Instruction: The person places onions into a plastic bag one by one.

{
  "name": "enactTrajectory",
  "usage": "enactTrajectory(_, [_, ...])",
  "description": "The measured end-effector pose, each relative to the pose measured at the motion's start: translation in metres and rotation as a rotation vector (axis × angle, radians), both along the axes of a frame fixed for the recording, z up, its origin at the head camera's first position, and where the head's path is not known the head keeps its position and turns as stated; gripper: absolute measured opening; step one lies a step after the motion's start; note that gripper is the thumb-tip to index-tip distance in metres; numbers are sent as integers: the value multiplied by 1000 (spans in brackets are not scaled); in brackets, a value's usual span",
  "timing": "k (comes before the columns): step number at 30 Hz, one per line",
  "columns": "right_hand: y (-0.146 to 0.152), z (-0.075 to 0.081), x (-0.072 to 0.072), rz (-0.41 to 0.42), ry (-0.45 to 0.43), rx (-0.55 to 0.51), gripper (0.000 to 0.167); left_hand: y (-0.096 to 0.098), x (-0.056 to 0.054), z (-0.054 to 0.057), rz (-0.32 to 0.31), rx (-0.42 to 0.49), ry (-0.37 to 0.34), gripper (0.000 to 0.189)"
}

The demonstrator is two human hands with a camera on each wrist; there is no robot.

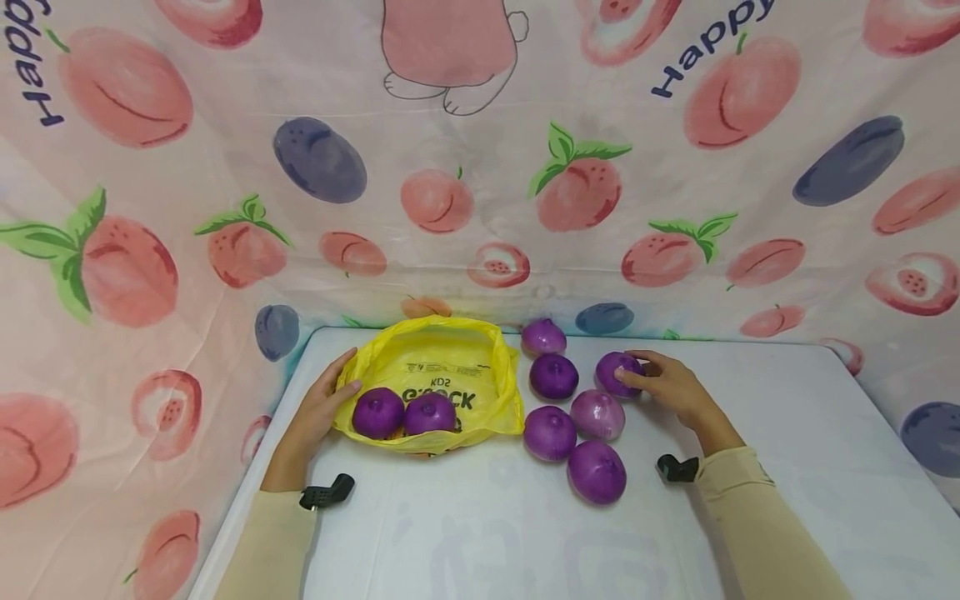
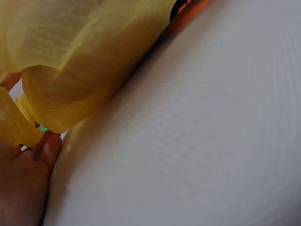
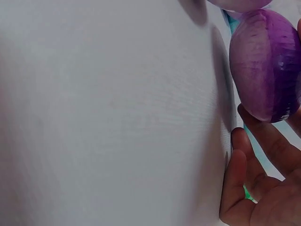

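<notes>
A yellow plastic bag (image 1: 495, 421) lies with its mouth spread wide on the table, dark lettering showing inside. Two purple onions (image 1: 378, 413) sit within its near side. At the bag's left edge, my left hand (image 1: 318, 408) pinches the rim, thumb on the inner side. In the left wrist view, folds of the bag (image 2: 89, 70) hang over the fingers. My right hand (image 1: 670, 387) grips a purple onion (image 1: 618, 374) between thumb and fingers, right of the bag. The right wrist view has this onion (image 3: 263, 66) held above the white surface.
Several loose onions (image 1: 550, 433) stand between the bag and my right hand, the nearest one (image 1: 597, 472) toward the table's front. A white cloth covers the table (image 1: 480, 533). A fruit-print curtain (image 1: 465, 275) rises along the table's back edge and left side.
</notes>
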State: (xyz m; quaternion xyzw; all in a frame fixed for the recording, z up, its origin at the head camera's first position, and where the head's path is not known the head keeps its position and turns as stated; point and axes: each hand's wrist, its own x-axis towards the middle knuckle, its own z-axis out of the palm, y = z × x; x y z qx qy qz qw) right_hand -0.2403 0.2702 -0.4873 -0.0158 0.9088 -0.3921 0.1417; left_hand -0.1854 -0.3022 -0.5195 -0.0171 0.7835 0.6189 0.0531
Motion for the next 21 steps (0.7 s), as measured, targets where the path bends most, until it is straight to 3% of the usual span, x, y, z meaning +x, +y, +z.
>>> enactTrajectory(10, [-3, 11, 2, -14, 7, -96, 80, 0, 1, 2, 3, -3, 9, 65])
enactTrajectory(21, [-20, 39, 7, 2, 3, -185, 78, 1, 0, 3, 4, -9, 4, 65])
